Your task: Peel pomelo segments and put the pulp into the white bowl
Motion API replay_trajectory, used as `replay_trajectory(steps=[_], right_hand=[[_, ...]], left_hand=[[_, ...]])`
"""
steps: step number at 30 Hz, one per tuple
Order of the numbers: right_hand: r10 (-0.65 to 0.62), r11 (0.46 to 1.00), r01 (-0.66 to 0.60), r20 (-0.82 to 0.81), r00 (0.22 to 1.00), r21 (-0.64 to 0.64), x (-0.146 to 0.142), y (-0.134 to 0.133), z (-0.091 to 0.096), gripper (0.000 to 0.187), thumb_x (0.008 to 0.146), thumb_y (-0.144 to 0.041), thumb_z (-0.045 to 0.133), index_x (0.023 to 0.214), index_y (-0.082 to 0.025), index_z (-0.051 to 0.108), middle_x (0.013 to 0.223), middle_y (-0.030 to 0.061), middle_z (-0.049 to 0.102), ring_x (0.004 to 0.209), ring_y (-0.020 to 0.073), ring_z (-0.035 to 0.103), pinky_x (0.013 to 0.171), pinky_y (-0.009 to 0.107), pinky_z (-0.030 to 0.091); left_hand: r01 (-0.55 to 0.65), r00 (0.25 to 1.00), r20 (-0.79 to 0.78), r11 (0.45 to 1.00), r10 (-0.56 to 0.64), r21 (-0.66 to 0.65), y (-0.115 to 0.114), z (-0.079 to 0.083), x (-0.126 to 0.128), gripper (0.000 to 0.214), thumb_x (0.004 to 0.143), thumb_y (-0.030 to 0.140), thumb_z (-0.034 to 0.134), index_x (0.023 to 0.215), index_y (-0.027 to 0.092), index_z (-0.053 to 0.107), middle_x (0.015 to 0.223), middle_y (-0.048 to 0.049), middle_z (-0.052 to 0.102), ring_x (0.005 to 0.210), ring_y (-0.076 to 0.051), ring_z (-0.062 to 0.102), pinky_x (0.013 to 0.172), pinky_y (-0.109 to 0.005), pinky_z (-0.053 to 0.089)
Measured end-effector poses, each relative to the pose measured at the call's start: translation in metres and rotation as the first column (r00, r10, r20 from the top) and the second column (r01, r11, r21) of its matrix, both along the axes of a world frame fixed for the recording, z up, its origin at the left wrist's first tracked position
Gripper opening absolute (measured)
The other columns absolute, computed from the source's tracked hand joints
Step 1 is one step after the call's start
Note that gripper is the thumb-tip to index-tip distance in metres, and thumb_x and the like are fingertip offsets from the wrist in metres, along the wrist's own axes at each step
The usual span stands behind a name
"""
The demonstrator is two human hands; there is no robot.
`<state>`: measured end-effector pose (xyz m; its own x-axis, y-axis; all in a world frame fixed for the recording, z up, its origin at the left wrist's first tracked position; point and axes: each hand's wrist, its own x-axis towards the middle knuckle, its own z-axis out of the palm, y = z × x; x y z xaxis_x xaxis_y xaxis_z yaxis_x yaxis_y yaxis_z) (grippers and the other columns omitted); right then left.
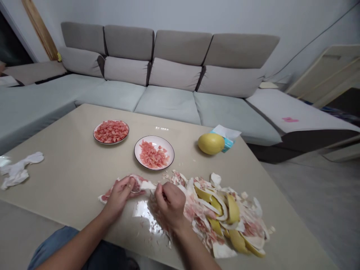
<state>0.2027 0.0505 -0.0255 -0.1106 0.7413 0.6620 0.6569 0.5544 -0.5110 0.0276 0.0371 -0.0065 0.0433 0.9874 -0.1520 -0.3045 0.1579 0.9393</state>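
By the left hand, a pomelo segment is clamped at lower centre; its white membrane is pinched by the curled right hand. If tugged too hard, the flesh could be torn and scattered toward the pomelo peels, lower right.

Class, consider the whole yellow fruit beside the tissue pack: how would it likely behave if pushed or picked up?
The yellow fruit would probably roll if pushed, being rounded and resting on a flat tabletop. The tissue pack just behind it might check a roll that way. Its skin looks smooth, so a loose grip could slip.
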Motion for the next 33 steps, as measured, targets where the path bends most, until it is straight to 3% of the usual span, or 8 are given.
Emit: replay_trajectory(steps=[3,6,10,15,17,21,27,33], right_hand=[[0.005,0.999,-0.007,0.031,0.999,0.045,0.000,0.001,-0.001,0.038,0.089,-0.014,0.047,0.053,-0.024,0.039,0.049,-0.0031,0.039,0.046,0.0132,0.034,0.050,0.031,0.022],[0.016,0.999,-0.017,0.017,1.000,0.038,-0.002,0.000,-0.001,0.037,0.088,-0.013,0.048,0.054,-0.024,0.039,0.049,-0.0032,0.038,0.046,0.0132,0.034,0.051,0.031,0.022],[0.063,0.998,-0.063,-0.021,0.998,-0.004,-0.003,-0.002,-0.002,0.038,0.088,-0.014,0.050,0.053,-0.024,0.039,0.049,-0.0036,0.038,0.047,0.0130,0.034,0.051,0.031,0.022],[-0.086,0.995,0.072,-0.203,0.975,-0.072,0.002,0.003,0.001,0.040,0.088,-0.019,0.050,0.053,-0.023,0.032,0.051,-0.0055,0.032,0.048,0.0125,0.032,0.051,0.029,0.023],[-0.079,0.989,0.042,-0.260,0.962,-0.144,0.004,0.007,0.005,0.039,0.090,-0.022,0.049,0.054,-0.023,0.034,0.053,-0.0050,0.035,0.051,0.0126,0.035,0.053,0.028,0.028],[0.038,0.957,-0.146,-0.389,0.921,-0.253,0.004,0.012,0.012,0.032,0.091,-0.026,0.048,0.060,-0.021,0.043,0.067,0.0004,0.054,0.066,0.0151,0.051,0.065,0.028,0.038],[-0.063,0.887,-0.226,-0.591,0.804,-0.403,0.005,0.016,0.012,0.029,0.082,-0.030,0.061,0.066,-0.022,0.038,0.062,-0.0059,0.043,0.056,0.0112,0.043,0.054,0.023,0.037],[-0.049,0.776,-0.404,-0.686,0.726,-0.484,0.004,0.017,0.014,0.021,0.079,-0.035,0.066,0.090,-0.021,0.053,0.063,-0.0051,0.055,0.050,0.0113,0.050,0.045,0.021,0.039]], left_hand=[[-0.084,0.967,0.234,0.993,0.102,-0.082,0.005,0.000,-0.005,0.030,0.085,0.042,0.062,0.093,0.014,0.069,0.098,-0.0101,0.071,0.098,-0.024,0.066,0.086,-0.035,0.054],[-0.138,0.876,0.431,0.969,0.216,-0.205,0.012,-0.003,-0.011,0.020,0.090,0.031,0.058,0.093,0.013,0.068,0.097,-0.0090,0.071,0.096,-0.020,0.068,0.089,-0.033,0.054],[-0.158,0.764,0.555,0.930,0.328,-0.333,0.020,-0.006,-0.021,0.025,0.097,0.021,0.044,0.092,0.012,0.066,0.091,-0.0073,0.071,0.084,-0.016,0.070,0.084,-0.032,0.057],[-0.242,0.617,0.639,0.884,0.459,-0.401,0.026,-0.001,-0.041,0.035,0.100,0.019,0.032,0.087,0.014,0.063,0.077,-0.0034,0.070,0.074,-0.012,0.070,0.077,-0.029,0.061],[-0.241,0.632,0.643,0.899,0.432,-0.366,0.025,0.002,-0.044,0.032,0.100,0.019,0.032,0.095,0.014,0.064,0.079,-0.0050,0.070,0.076,-0.014,0.071,0.077,-0.030,0.061],[-0.063,0.713,0.659,0.958,0.239,-0.280,0.020,0.004,-0.037,0.031,0.097,0.023,0.037,0.113,0.010,0.060,0.091,-0.0117,0.071,0.083,-0.020,0.071,0.087,-0.044,0.057],[0.059,0.762,0.632,0.957,0.141,-0.284,0.018,0.006,-0.026,0.033,0.094,0.015,0.041,0.122,0.006,0.055,0.110,-0.0178,0.068,0.106,-0.024,0.066,0.096,-0.036,0.052],[0.084,0.840,0.543,0.981,0.025,-0.175,0.012,0.008,-0.024,0.034,0.092,0.013,0.050,0.126,0.014,0.053,0.109,-0.0129,0.068,0.107,-0.021,0.066,0.098,-0.032,0.050]])
